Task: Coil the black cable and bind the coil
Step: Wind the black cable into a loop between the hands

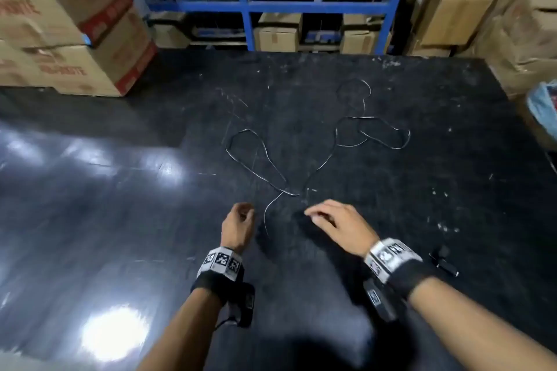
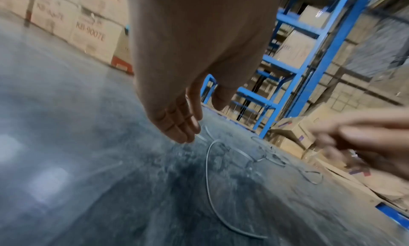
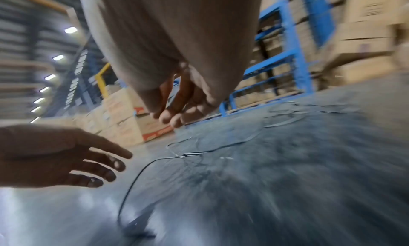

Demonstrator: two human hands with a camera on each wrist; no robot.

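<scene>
Far left: stacked cardboard boxes [image 1: 75,39] with red print, standing on a glossy floor [image 1: 75,190] catching white glare. Just right of them, the dark, scuffed tabletop [image 1: 422,220] beginning. Near its front edge, left hand [image 1: 238,226] hovering above the surface, fingers loosely curled, gripping nothing; in the left wrist view, fingertips [image 2: 188,134] hanging close over the thin strand but apart from it. Immediately right of that hand, the near end of the black cable [image 1: 266,214], lying loose and uncoiled on the tabletop: a curved tail, then a long teardrop loop to the left, a crossing point, then a run up and rightward into several smaller overlapping loops toward the back. Right of the tail, right hand [image 1: 334,223] palm down, fingers relaxed and slightly spread, just above the surface, empty. Tagged bands on both wrists. Farther right, by the right forearm, a small black object [image 1: 443,259], too blurred to identify. Behind the tabletop, blue shelving [image 1: 250,6] stocked with brown boxes; more cartons stacked at far right.
</scene>
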